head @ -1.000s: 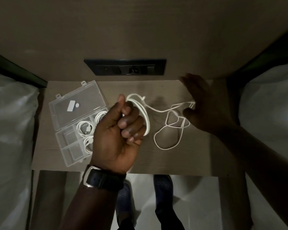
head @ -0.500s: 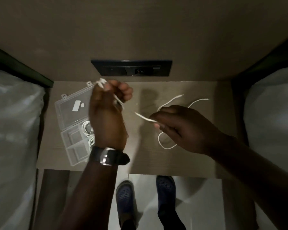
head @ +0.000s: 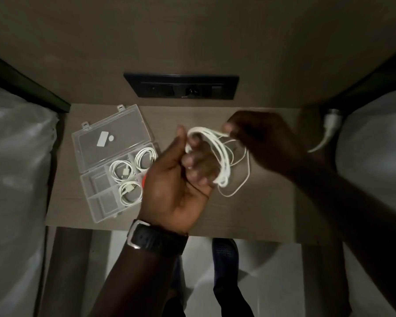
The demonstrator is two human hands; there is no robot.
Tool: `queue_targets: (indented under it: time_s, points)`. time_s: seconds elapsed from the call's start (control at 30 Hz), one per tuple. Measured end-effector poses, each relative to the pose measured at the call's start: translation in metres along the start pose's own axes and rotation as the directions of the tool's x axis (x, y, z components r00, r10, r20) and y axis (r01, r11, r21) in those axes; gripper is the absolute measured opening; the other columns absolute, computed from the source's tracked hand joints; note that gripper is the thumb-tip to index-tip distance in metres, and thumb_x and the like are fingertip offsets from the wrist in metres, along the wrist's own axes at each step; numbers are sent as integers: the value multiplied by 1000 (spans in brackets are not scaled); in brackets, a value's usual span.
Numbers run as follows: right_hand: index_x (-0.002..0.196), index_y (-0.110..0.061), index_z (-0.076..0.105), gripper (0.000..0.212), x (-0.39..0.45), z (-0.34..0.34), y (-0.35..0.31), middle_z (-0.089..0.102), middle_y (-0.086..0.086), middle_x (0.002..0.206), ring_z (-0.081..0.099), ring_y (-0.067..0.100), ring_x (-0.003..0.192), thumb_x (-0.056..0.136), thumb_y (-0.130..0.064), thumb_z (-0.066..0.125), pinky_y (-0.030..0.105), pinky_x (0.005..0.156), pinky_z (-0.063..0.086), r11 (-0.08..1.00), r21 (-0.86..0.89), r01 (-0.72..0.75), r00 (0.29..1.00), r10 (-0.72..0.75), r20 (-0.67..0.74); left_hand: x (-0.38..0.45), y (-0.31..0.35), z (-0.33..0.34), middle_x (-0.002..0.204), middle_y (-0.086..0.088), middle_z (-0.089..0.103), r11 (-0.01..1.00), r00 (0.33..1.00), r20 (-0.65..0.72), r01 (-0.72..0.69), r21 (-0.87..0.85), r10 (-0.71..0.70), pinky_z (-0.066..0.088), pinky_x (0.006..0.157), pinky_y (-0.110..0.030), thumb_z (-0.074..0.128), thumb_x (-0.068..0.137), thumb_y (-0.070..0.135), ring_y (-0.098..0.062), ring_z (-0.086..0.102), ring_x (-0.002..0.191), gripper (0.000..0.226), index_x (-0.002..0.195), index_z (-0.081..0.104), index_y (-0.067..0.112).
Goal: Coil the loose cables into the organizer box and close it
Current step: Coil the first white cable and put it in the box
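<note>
Inside open organizer box (head: 105, 179): three coiled cables (head: 121, 171); both hands grasp white cable (head: 220, 154), right hand's (head: 263, 136) pinch blurred.

organizer box (head: 114, 161) left on table (head: 272, 202), cable (head: 220, 156) right of it

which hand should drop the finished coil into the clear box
Left. The left hand already has the white cable coil wound around its fingers, and it sits right beside the open clear plastic organizer box. The right hand only pinches the strand, farther away.
</note>
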State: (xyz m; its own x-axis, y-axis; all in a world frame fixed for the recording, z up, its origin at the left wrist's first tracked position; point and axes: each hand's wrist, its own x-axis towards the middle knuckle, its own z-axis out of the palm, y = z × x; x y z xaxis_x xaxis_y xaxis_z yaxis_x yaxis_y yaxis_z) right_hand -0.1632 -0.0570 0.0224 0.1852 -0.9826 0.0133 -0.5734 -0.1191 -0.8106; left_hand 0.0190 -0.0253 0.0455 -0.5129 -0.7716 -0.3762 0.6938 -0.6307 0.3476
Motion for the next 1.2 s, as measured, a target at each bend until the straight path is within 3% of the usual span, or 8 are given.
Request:
queue_targets:
  time_s: [0.13, 0.2, 0.27, 0.4, 0.53, 0.7, 0.87, 1.2]
  points:
    - [101, -22, 58, 20, -45, 43, -15, 55, -12, 77, 53, 6, 71, 102, -34, 44, 31, 65, 41, 997, -35, 75, 957, -62, 282, 8, 21, -11, 68, 6, 47, 934, 908, -244, -356, -21, 341, 43, 60, -20, 33, 106, 29, -8, 47, 59, 33, 86, 56, 15]
    - [107, -25, 55, 20, -63, 46, -20, 61, -9, 85, 58, 11, 79, 102, -38, 40, 34, 69, 46, 984, -119, 130, 909, -71, 410, 10, 24, -24, 70, 2, 52, 871, 806, -339, -408, 273, 484, 45, 63, -25, 37, 106, 25, -12, 52, 61, 30, 87, 57, 13]
    - [107, -27, 53, 21, -70, 37, -26, 65, -6, 90, 61, 16, 84, 102, -41, 38, 39, 73, 48, 981, -135, 137, 874, -56, 482, 8, 21, -34, 70, -1, 56, 687, 731, -300, -305, 659, 612, 44, 62, -30, 38, 106, 22, -18, 54, 63, 29, 89, 58, 9]
    - [94, -31, 59, 22, -54, 0, -31, 64, -11, 79, 59, 5, 73, 97, -46, 45, 34, 65, 48, 983, -103, 153, 929, -107, 354, -10, -19, -44, 65, -8, 56, 372, 935, -78, -60, 926, 345, 43, 56, -23, 47, 102, 22, -16, 53, 57, 32, 85, 59, -1]
    - [81, -26, 70, 8, -36, -4, -16, 69, -9, 76, 65, 7, 73, 84, -33, 73, 23, 66, 49, 991, 130, -46, 969, 13, 245, -33, -44, -36, 53, -3, 41, 707, 956, -257, 85, 702, 140, 32, 45, -21, 47, 95, 43, -12, 36, 44, 42, 69, 62, 14]
    - [78, -15, 72, 11, -46, 50, -16, 66, 9, 68, 61, 15, 64, 87, -9, 69, 31, 63, 51, 710, 578, -403, 915, 327, 237, -39, -36, -37, 48, 6, 32, 966, 955, -274, -44, 254, 116, 21, 40, -19, 55, 94, 44, -5, 29, 36, 42, 65, 51, 14]
    - [97, -16, 75, 23, -63, 111, -43, 75, 5, 89, 69, 17, 79, 98, -21, 52, 28, 67, 57, 222, 781, -584, 759, 489, 429, -43, -13, -65, 48, 8, 33, 978, 899, -388, -207, 34, 204, 22, 42, -19, 47, 97, 42, -4, 32, 37, 38, 67, 44, 18]
    - [102, -17, 77, 25, -62, 179, -76, 74, -4, 82, 67, 8, 73, 97, -10, 53, 15, 57, 49, 124, 774, -621, 734, 440, 518, -84, 6, -103, 61, -11, 52, 882, 617, -644, -197, 429, 452, 52, 53, -24, 44, 103, 37, -18, 61, 54, 43, 73, 52, 7]
